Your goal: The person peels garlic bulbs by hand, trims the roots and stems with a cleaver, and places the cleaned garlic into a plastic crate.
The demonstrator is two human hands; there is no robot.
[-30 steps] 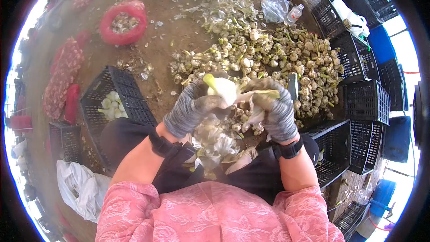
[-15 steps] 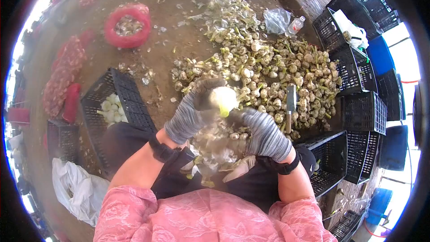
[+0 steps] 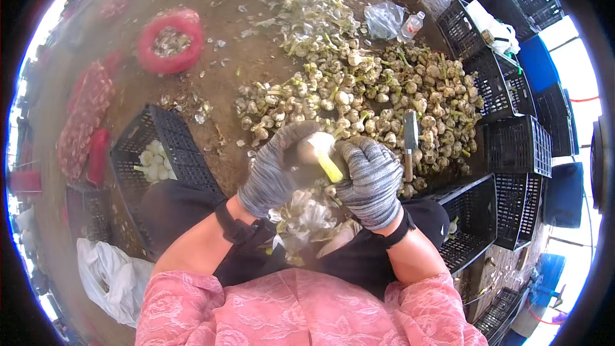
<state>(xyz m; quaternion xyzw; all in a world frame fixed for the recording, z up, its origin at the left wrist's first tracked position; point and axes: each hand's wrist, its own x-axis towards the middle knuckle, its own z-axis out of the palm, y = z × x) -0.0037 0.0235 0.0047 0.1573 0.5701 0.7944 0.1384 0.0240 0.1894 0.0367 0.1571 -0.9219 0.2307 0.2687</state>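
While the left hand cups the garlic bulb from its far side, its green stem now slants toward 5 o'clock; half a second earlier it points nearly to 6, and in the first frame toward 10. The long axis runs from the rounded white end, at about 11 o'clock, down to the cut stem, tipped a little toward the right hand. The bulb is between the two gloves, above the lap. The left fingers curl around it, partly blurred. The right fingers, reaching forward in the previous frame, are now folded and pressed together beside the stem; whether they pinch anything is hidden.

Below the bulb, at 6 o'clock, loose skins lie in a heap between the legs. At 9 o'clock a tilted black crate holds peeled white bulbs. At 3 o'clock a cleaver rests on the garlic pile, blade toward 12, wooden handle toward 6. An open crate stands at 4 o'clock.

Farther out, a red net sack sits at 10 o'clock, and a clear bag touches or nearly touches a bottle at 1 o'clock.
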